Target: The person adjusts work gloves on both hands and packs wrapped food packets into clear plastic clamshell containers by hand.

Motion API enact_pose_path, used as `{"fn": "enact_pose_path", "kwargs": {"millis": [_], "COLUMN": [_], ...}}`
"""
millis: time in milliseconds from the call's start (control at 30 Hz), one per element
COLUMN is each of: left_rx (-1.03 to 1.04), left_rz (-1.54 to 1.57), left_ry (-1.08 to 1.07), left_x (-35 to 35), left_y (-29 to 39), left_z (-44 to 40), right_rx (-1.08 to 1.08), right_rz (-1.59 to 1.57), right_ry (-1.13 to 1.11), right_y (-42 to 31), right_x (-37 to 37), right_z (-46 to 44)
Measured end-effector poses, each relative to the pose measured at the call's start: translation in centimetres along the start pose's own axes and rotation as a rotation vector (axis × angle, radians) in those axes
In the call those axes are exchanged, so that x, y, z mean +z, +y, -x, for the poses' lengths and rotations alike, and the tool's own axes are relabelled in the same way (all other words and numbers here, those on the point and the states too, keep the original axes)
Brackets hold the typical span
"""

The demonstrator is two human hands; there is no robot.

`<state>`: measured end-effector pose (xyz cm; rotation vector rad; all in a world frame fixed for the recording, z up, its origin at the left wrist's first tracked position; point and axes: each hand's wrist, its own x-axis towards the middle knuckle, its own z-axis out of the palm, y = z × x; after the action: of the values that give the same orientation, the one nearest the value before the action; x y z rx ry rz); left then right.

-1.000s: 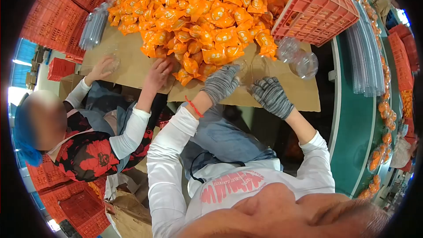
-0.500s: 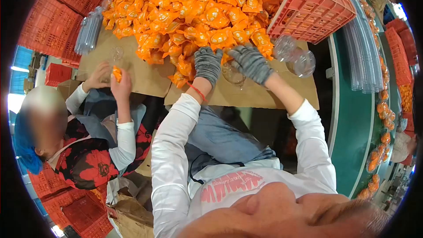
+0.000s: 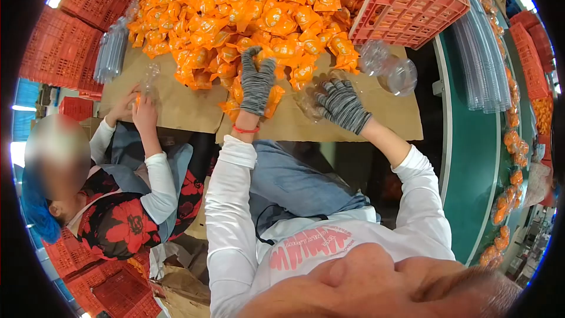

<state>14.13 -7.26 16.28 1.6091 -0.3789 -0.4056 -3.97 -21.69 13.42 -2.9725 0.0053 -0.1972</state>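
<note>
Head view, with the pile of orange-wrapped packets as landmark. My left hand, gloved, lies over the pile's near edge, fingers apart; whether they touch a packet I cannot tell. My right hand (gloved likewise) is near the pile's front right, fingers bent beside a clear plastic container on the cardboard; their grip I cannot tell. Right of the pile: a tilted red crate. Left and nearer: a co-worker's hands.
</note>
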Motion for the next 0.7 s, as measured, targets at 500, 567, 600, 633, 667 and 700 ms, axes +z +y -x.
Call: {"fn": "enact_pose_path", "kwargs": {"millis": [500,567,600,633,667,700], "left_rx": [-0.179,-0.148,-0.069,0.011,0.097,0.183], "left_rz": [0.125,-0.180,-0.409,-0.636,-0.862,-0.707], "left_ry": [-0.308,-0.270,-0.297,-0.326,-0.354,-0.436], "left_x": [0.6,1.4,1.7,2.0,2.2,2.4], "left_y": [-3.1,-1.4,-0.5,0.1,0.4,-0.2], "left_z": [1.3,2.2,2.6,3.0,3.2,3.1], "right_rx": [0.029,0.078,0.106,0.126,0.115,0.105], "right_rz": [0.048,0.050,0.053,0.035,0.037,0.040], "right_ry": [-0.066,-0.203,-0.271,-0.268,-0.235,-0.201], "right_y": [4.1,3.6,3.2,2.8,2.9,3.1], "right_x": [1.5,0.7,0.1,-0.5,-0.3,0.1], "right_z": [-8.1,-8.9,-9.2,-9.2,-9.1,-9.1]}}
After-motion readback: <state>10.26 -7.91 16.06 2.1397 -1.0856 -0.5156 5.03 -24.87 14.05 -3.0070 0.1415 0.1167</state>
